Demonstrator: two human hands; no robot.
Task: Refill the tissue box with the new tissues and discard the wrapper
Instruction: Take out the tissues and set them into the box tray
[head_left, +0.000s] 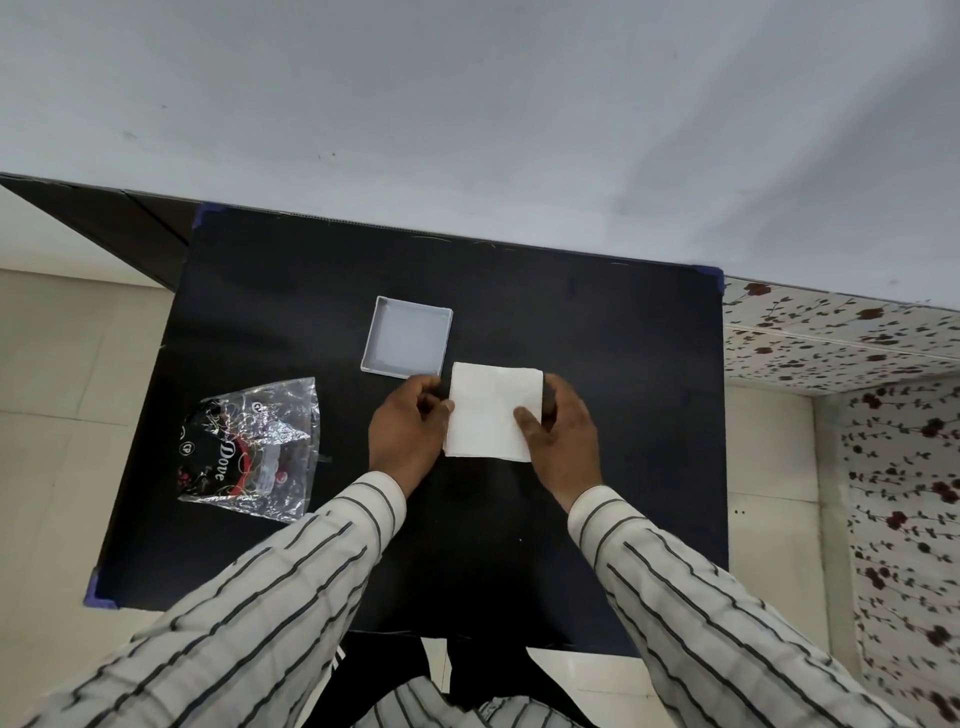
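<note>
A square stack of white tissues (488, 410) sits at the middle of the black table (597, 332), held between both hands. My left hand (408, 434) grips its left edge. My right hand (563, 441) grips its right edge, thumb lying on top. Whatever is under the stack is hidden. A shallow white square tray (408, 336), either the tissue box or its lid, lies open and empty just behind and left of the stack. The crumpled clear wrapper (254, 447) with black and red print lies flat at the table's left.
The table stands against a pale wall (467, 104). Blue tape marks its corners (101, 590). Tiled floor shows on the left, and a flower-patterned surface (893, 467) is on the right.
</note>
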